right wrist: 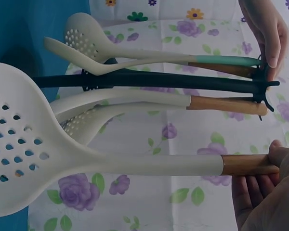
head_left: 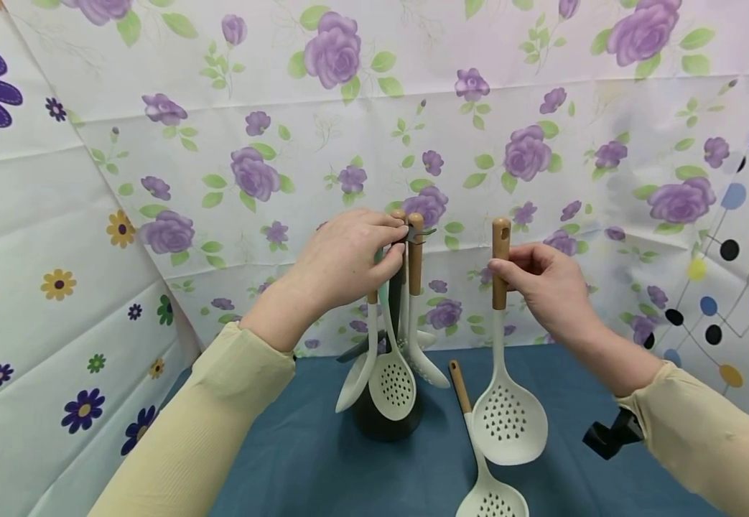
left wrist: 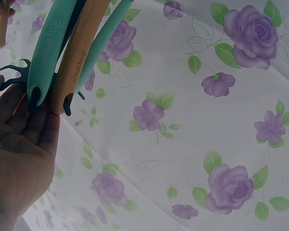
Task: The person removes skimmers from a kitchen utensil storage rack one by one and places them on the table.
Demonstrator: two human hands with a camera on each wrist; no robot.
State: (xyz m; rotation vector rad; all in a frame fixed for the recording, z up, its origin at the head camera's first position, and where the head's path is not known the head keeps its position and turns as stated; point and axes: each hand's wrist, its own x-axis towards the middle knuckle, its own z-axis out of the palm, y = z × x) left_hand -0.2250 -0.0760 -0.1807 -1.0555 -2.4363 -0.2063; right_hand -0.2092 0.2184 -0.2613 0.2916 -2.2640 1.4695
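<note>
My left hand (head_left: 355,251) holds the top of a dark utensil rack (head_left: 396,281), fingers and thumb at its hooks. Several white utensils hang round the post, among them a slotted spoon (head_left: 393,386) in front; their handles are wooden or mint green. In the left wrist view, a mint handle (left wrist: 50,53) and a wooden handle (left wrist: 82,53) hang from hooks beside the fingers. To the right of the rack, my right hand (head_left: 549,287) pinches the wooden handle of a white skimmer (head_left: 510,424), upright with its perforated head down. Fingers hide part of the hooks.
A second white slotted utensil (head_left: 493,499) with a wooden handle lies on the blue tablecloth (head_left: 296,459), partly behind the held skimmer. The rack's round black base (head_left: 383,427) stands on the cloth. A flowered curtain (head_left: 322,143) rises close behind, with more patterned sheets at both sides.
</note>
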